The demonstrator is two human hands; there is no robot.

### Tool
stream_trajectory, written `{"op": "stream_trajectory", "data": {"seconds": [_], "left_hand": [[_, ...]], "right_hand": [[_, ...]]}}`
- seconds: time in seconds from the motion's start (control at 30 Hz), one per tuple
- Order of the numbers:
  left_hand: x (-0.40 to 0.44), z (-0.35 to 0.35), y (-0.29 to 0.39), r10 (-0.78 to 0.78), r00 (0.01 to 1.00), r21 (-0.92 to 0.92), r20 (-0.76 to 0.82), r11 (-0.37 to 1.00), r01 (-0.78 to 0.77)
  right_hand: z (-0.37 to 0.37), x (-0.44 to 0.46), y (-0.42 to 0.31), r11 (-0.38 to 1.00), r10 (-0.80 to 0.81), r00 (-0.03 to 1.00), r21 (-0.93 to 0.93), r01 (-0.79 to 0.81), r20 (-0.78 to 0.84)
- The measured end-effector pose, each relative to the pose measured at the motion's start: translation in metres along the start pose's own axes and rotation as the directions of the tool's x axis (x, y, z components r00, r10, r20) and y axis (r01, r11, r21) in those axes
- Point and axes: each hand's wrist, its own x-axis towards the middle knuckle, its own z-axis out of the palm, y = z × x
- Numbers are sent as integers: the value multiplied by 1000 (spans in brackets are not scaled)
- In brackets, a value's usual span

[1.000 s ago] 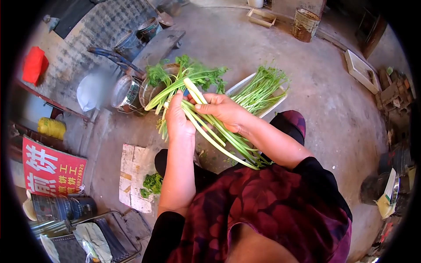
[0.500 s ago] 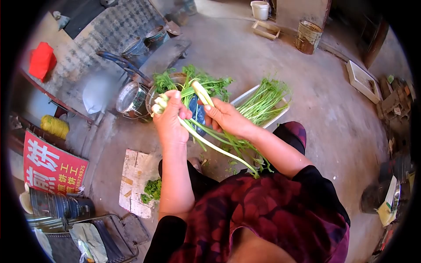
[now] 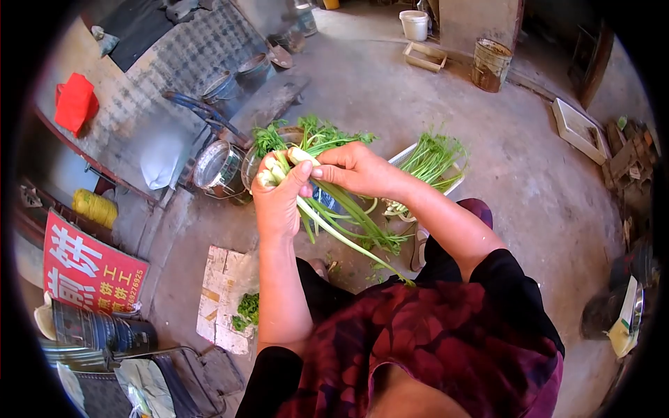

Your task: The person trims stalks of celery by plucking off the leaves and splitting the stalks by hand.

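My left hand (image 3: 279, 205) is closed around the pale root ends of several celery stalks (image 3: 352, 240), whose green tops trail down toward my lap. My right hand (image 3: 359, 171) pinches a thick pale celery base against that bunch, close to my left thumb. Below my hands, leafy celery tops (image 3: 324, 132) lie over a round container, mostly hidden. To the right a white plastic basket (image 3: 400, 155) holds more celery (image 3: 432, 164); my right forearm covers part of it.
A metal pail (image 3: 216, 167) stands left of the celery. Loose green leaves (image 3: 247, 311) lie on a flattened board (image 3: 219, 285) on the floor. A red sign (image 3: 94, 265) leans at the left. A rusty bucket (image 3: 491, 64) and a wooden frame (image 3: 425, 57) are farther back.
My right hand has moved left and brought its celery to the bunch in my left hand. Its green stalks now hang down toward me. The view has shifted slightly.
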Motion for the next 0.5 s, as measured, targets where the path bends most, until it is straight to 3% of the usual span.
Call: {"op": "stream_trajectory", "data": {"seconds": [0.1, 0.2, 0.23, 0.33, 0.5], "left_hand": [[-3, -3, 2, -42, 999, 17, 22, 999, 42], [-6, -7, -5, -15, 1000, 89, 1, 996, 15], [-7, -6, -5, -10, 1000, 109, -2, 994, 10], [-10, 2, 1, -29, 1000, 172, 2, 985, 28], [-13, -2, -2, -48, 997, 171, 66, 985, 36]], "right_hand": [[-5, -4, -14, 998, -31, 1000, -47, 31, -2], [2, -8, -10, 944, -153, 985, -307, 121, -81], [3, -9, -9, 983, -143, 985, -130, 129, -98], [-2, -10, -10, 995, -76, 996, 66, 79, -52], [-10, -14, -24, 992, 9, 999, -125, -5, 32]]}}
